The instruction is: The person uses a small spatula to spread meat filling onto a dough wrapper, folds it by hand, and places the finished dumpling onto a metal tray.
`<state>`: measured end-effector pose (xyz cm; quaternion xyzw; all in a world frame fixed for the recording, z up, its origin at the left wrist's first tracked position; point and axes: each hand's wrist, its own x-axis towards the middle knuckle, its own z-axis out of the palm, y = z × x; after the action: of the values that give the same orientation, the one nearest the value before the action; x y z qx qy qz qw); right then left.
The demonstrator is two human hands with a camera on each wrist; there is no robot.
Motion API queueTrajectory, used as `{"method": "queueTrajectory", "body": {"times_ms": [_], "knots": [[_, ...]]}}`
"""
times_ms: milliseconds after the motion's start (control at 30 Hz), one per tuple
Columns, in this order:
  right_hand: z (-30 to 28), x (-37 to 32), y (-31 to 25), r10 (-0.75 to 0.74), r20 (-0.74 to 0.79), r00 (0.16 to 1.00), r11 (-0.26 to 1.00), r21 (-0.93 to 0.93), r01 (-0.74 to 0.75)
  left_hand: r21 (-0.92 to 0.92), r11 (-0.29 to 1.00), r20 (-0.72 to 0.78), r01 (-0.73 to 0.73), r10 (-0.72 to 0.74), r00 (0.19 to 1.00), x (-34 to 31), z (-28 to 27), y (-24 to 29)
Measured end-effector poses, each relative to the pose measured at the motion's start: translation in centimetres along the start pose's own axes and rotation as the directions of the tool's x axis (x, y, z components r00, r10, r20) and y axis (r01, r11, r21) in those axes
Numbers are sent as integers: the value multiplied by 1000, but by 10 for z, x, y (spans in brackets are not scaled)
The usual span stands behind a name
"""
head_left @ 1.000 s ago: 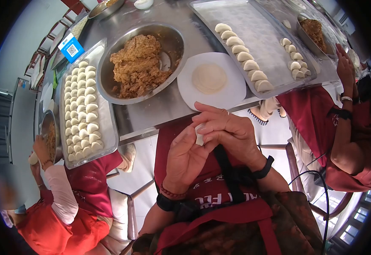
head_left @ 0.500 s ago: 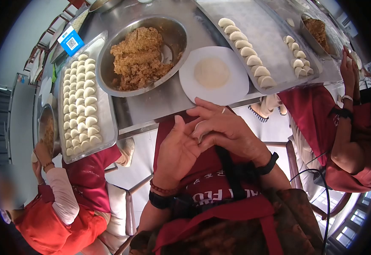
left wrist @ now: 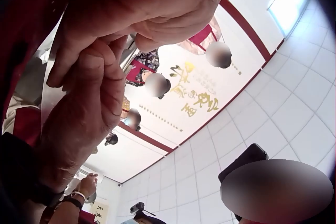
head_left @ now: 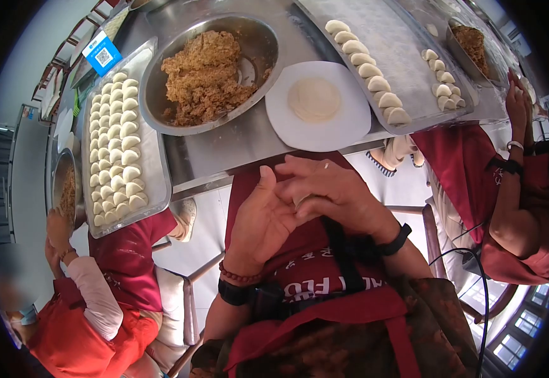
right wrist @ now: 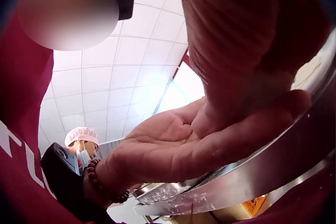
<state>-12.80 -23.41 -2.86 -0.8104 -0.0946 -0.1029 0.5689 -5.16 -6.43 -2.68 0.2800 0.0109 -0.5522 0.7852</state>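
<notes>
Both hands meet above the red apron in the head view, around a small piece of pale folded dough, a dumpling (head_left: 300, 200), mostly hidden by fingers. My right hand (head_left: 344, 196) reaches over from the right and pinches it, thumb bent underneath. My left hand (head_left: 260, 222) lies palm up below, thumb raised, its straight fingers under the right hand, as the right wrist view also shows. Just beyond the hands, a white plate (head_left: 281, 129) carries round dough wrappers (head_left: 314, 99). Behind and left of it stands a steel bowl (head_left: 271, 47) of brown filling (head_left: 202, 75).
To the left, a tray (head_left: 153, 183) holds rows of finished dumplings (head_left: 116, 135). A second tray (head_left: 413, 82) with dumplings is at the right. One person (head_left: 92, 315) sits on each side. The steel table's front edge (head_left: 205, 183) lies past my hands; a black cable (head_left: 485, 302) hangs at right.
My left thumb has come off the dough and now stands upright, while the left palm has turned up. Less of the dumpling shows. The table and trays have shifted slightly upward in view.
</notes>
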Motion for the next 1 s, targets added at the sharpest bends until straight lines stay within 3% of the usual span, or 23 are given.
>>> {"method": "queueTrajectory", "body": {"times_ms": [67, 400, 667, 733, 800, 867, 900, 1000], "knots": [[1, -3, -6, 155, -75, 985, 982, 123, -145, -16, 1000, -54, 1, -2, 999, -1, 4, 2], [0, -3, 8, 140, -175, 975, 974, 201, -104, -76, 997, -12, 8, -9, 1000, 1, 5, 5], [-19, 11, -2, 251, -177, 952, 923, 339, -180, 65, 998, -33, 16, -14, 999, 10, 13, 26], [-34, 15, 0, 279, -157, 947, 920, 326, -217, 128, 991, -42, -35, 41, 998, 14, 3, 30], [-51, 21, -1, 370, -122, 921, 842, 463, -276, 262, 955, -97, -140, 170, 981, 21, -3, 32], [-70, 30, -4, 421, -101, 901, 787, 535, -308, 470, 838, -164, -276, 390, 906, 29, -6, 34], [-82, 36, -7, 434, -101, 895, 778, 544, -315, 471, 815, -171, -338, 460, 871, 35, -5, 34], [-117, 53, -1, 416, -121, 901, 786, 546, -290, 638, 690, -208, -342, 582, 787, 52, -15, 38]]}}
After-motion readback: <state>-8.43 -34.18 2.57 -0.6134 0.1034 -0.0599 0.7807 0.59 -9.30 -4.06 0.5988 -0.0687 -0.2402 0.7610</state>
